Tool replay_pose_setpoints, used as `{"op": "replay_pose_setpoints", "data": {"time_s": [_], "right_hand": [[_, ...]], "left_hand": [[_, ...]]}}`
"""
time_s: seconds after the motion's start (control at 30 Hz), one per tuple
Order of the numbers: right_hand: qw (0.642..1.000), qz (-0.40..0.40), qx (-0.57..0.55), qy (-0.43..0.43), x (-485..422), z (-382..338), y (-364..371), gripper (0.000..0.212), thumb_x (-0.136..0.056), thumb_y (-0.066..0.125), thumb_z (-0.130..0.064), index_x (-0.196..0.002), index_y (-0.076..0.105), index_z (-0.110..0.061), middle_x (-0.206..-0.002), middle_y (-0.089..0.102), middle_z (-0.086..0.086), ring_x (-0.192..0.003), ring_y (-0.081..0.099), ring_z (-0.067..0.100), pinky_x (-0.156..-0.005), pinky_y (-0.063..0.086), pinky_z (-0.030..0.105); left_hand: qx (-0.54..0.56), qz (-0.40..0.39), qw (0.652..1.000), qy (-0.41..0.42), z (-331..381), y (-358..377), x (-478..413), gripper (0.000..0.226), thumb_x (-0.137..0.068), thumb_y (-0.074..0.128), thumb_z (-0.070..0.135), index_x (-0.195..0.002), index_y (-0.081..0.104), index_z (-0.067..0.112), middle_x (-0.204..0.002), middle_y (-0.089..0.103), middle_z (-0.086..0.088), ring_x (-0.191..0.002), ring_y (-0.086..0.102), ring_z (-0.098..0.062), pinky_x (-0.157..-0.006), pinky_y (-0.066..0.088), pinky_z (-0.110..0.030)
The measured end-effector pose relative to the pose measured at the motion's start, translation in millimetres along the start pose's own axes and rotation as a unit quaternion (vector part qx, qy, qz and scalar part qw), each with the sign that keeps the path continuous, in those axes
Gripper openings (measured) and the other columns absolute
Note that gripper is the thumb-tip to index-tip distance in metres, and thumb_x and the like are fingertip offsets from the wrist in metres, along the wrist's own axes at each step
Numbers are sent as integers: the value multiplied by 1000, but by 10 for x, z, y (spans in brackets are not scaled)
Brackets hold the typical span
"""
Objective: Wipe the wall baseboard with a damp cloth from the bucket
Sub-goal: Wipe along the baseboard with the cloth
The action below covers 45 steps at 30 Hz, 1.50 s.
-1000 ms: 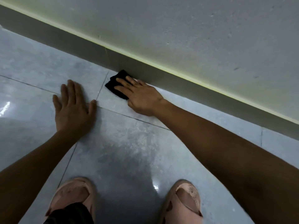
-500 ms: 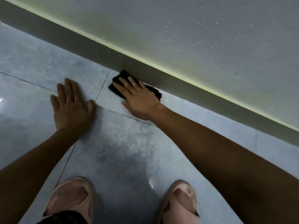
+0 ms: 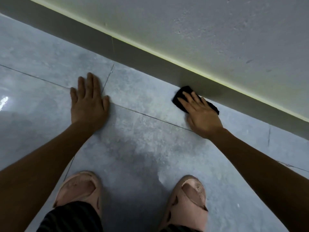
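A grey baseboard (image 3: 147,59) runs diagonally from upper left to right, under a pale yellow-edged wall (image 3: 200,30). My right hand (image 3: 200,114) lies flat on a black cloth (image 3: 179,97) and presses it down where the floor meets the baseboard. The cloth sticks out ahead of the fingers and at the right of the hand. My left hand (image 3: 88,102) rests flat on the tiled floor, fingers apart, holding nothing. No bucket is in view.
Glossy grey floor tiles (image 3: 142,148) with dark grout lines fill the lower view. My two feet in pink perforated sandals (image 3: 189,201) stand at the bottom, with a dark striped garment edge (image 3: 71,218) at the lower left.
My right hand has slid the black cloth to the right along the foot of the baseboard, well away from my left hand. My left hand stays planted on the same tile joint.
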State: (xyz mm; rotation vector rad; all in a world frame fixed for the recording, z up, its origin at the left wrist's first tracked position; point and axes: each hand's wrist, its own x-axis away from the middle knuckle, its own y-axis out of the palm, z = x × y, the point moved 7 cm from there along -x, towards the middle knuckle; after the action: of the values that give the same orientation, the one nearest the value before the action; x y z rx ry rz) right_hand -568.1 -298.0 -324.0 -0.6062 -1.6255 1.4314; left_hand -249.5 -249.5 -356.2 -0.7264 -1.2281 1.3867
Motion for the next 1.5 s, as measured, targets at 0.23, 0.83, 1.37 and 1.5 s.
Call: {"op": "replay_pose_setpoints", "data": {"time_s": [0.23, 0.83, 1.37, 1.5], "right_hand": [[992, -21, -20, -123, -621, -1021, -139, 54, -98, 29, -30, -151, 21, -21, -159, 15, 3, -145, 13, 27, -117, 15, 44], [973, -80, 63, -209, -832, -1306, -312, 60, -100, 31, -13, -152, 3, -21, -160, 1, 3, -146, 5, 27, -117, 20, 38], [988, -12, -16, -153, -1250, -1910, -343, 57, -95, 30, -23, -151, 19, -28, -159, 15, -4, -145, 13, 21, -117, 20, 43], [986, -44, 9, -162, -1322, -1987, -353, 57, -95, 14, -37, -152, 14, -27, -159, 11, -2, -146, 11, 24, -116, 17, 41]], "left_hand": [[-21, -1, 1000, -15, -147, -8, 194, 66, -100, 20, 41, -151, -7, 10, -160, -10, -11, -147, -11, -29, -118, -4, -46], [-9, 9, 997, -77, -988, -263, 295, 81, -94, 19, 61, -151, -9, 11, -160, -11, -9, -147, -12, -25, -118, -5, -44], [-6, 34, 988, -151, -1670, -545, 202, 73, -97, 24, 51, -152, -4, 10, -160, -9, -9, -147, -11, -24, -118, -8, -43], [13, 29, 989, -145, -1755, -524, 209, 73, -97, 25, 51, -152, -5, 12, -160, -9, -7, -147, -11, -26, -119, -5, -44]]}}
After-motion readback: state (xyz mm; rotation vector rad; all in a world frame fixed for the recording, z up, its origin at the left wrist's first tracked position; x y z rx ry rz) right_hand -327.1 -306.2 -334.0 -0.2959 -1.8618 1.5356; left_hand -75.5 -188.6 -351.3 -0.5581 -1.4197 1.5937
